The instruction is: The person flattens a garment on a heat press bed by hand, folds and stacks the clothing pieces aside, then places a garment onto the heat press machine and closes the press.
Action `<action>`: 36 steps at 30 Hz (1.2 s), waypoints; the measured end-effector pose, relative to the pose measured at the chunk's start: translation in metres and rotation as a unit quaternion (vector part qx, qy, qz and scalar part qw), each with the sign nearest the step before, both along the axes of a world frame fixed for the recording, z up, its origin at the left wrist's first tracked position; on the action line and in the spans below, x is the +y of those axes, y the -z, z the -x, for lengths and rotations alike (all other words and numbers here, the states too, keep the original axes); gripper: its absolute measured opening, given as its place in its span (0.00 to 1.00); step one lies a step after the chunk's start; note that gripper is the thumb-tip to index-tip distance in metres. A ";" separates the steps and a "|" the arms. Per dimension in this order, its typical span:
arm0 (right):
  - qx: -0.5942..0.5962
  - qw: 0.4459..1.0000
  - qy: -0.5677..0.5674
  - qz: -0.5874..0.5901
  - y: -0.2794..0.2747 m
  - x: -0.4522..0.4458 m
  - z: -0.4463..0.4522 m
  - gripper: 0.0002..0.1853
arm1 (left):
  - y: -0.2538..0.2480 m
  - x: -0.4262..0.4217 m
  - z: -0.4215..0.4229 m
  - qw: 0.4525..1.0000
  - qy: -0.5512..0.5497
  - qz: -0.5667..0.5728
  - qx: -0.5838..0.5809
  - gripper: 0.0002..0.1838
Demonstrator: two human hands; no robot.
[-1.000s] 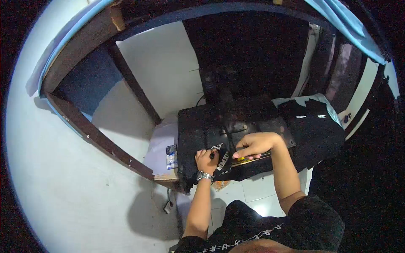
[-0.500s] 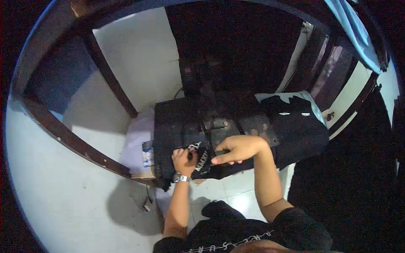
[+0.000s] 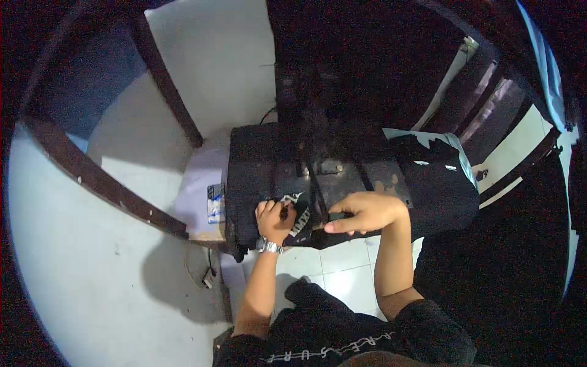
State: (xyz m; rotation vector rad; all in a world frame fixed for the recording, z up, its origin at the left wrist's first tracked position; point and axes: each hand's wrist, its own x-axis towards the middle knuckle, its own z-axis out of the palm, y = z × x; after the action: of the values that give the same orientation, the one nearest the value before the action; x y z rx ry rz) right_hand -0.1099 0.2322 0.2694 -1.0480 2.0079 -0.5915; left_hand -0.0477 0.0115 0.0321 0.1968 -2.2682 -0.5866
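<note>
The black cloth [image 3: 302, 209] bears pale, slanting lettering. It lies near the tabletop [image 3: 345, 185] edge, partly under the left hand [image 3: 274, 221].

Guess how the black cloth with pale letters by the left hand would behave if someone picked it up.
The black cloth would probably flop, since it looks folded beside the left hand. It's likely light, as it appears to be soft fabric. It seems unlikely to roll, showing no round, hard shape.
</note>
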 end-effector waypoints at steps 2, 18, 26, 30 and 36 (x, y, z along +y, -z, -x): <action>-0.011 1.000 0.003 0.002 0.003 -0.001 0.000 0.32 | -0.003 -0.002 0.003 1.000 -0.003 0.008 0.005 0.05; -0.009 0.998 0.065 -0.010 0.003 -0.006 -0.008 0.29 | 0.001 0.001 0.000 0.999 -0.015 -0.034 0.001 0.10; -0.050 0.996 0.075 0.008 0.011 -0.006 -0.005 0.23 | 0.003 -0.003 -0.002 0.999 -0.003 -0.044 0.008 0.10; -0.083 0.992 0.089 0.029 0.012 -0.005 -0.005 0.17 | 0.005 -0.003 -0.003 0.999 -0.005 -0.044 -0.003 0.09; -0.082 0.994 0.067 0.021 0.007 -0.005 -0.004 0.19 | 0.007 -0.004 -0.001 0.999 -0.007 -0.035 0.029 0.11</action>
State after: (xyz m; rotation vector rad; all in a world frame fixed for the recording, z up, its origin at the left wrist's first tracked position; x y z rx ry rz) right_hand -0.1061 0.2274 0.2625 -0.8646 1.9388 -0.7680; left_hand -0.0468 0.0072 0.0252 0.2268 -2.1913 -0.6558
